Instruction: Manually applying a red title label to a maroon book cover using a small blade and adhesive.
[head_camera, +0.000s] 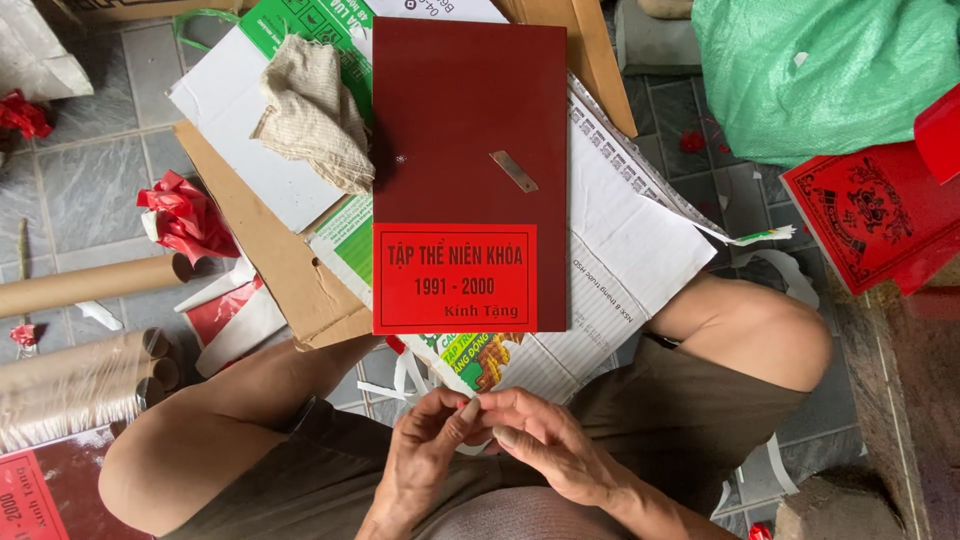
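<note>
I sit on the floor with my knees apart. My left hand (422, 455) and my right hand (545, 440) meet close to my body, fingertips pinched together on a small pale scrap that I can barely see. Just beyond them lies a dark red board (470, 110) with a bright red printed label (455, 278) stuck on its near end. A small metal blade (513, 171) rests on the board's middle. Neither hand touches the board.
A crumpled beige cloth (315, 110) lies left of the board on white and brown cardboard (290, 270). Cardboard tubes (85, 285) and red paper scraps (185, 215) are at left. A green sack (825, 70) and a red decorated sheet (870, 215) are at right.
</note>
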